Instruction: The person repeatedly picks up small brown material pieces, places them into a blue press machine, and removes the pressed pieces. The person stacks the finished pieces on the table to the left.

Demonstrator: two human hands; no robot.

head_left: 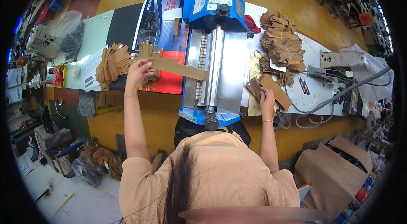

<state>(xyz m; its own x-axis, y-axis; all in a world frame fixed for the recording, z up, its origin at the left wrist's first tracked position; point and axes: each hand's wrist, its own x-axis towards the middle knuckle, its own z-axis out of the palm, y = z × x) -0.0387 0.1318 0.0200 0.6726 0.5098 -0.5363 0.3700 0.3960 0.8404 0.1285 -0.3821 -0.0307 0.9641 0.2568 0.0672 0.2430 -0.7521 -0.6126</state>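
My left hand pinches one end of a long brown leather strip. The strip's other end reaches the steel roller of a blue machine in front of me. Right of the machine, my right hand has its fingers closed at the edge of a brown leather piece. A darker brown piece lies just left of those fingers. Fanned leather strips lie left of my left hand, and another fanned bundle is partly hidden behind the held strip.
Tied stacks of brown leather pieces sit on the right table, with scissors nearby. A grey cable loops over that table's front edge. A sewing machine stands far left. A large brown-covered box is at lower right.
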